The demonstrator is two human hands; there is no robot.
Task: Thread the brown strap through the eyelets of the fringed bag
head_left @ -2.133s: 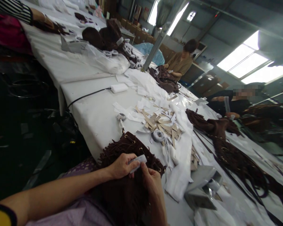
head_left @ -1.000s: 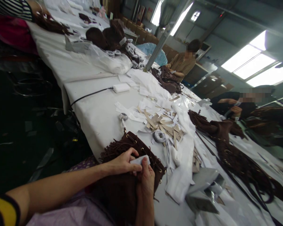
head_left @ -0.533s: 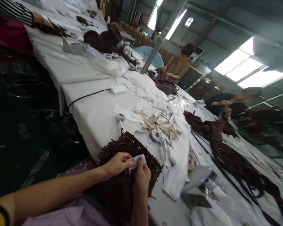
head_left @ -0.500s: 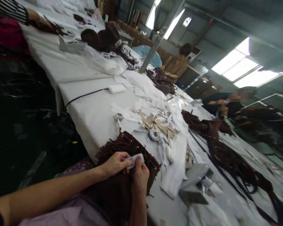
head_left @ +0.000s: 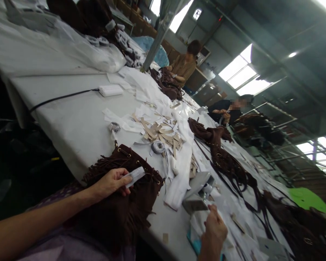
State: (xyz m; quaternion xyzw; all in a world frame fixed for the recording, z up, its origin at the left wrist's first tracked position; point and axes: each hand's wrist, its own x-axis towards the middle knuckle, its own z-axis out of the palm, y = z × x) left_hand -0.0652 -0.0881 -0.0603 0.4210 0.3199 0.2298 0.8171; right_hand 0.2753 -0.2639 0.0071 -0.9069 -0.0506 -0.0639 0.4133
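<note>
My left hand (head_left: pixel 116 182) pinches a small white wrapped piece (head_left: pixel 136 176) between thumb and fingers, just above the bag. A dark brown fringed bag (head_left: pixel 125 214) with gold eyelets along its upper edge lies on my lap against the table edge. Out to the right, my right hand (head_left: pixel 215 225) is closed, fingers curled together, beside a grey metal tape dispenser (head_left: pixel 196 194). Whatever its fingertips may hold is too small to make out. Crumpled white sheeting (head_left: pixel 197 222) lies close to that hand.
Tan and white paper strips (head_left: pixel 163 132) litter the white-covered table (head_left: pixel 78 119). A roll of tape (head_left: pixel 158 146), a white box with a black cable (head_left: pixel 110 90) and more brown bags (head_left: pixel 220 152) lie around. Two people (head_left: pixel 183 69) work across the table.
My right hand has let go of the white wrapped piece and moved right to the tape dispenser. My left hand still holds the piece. The camera view has swung right.
</note>
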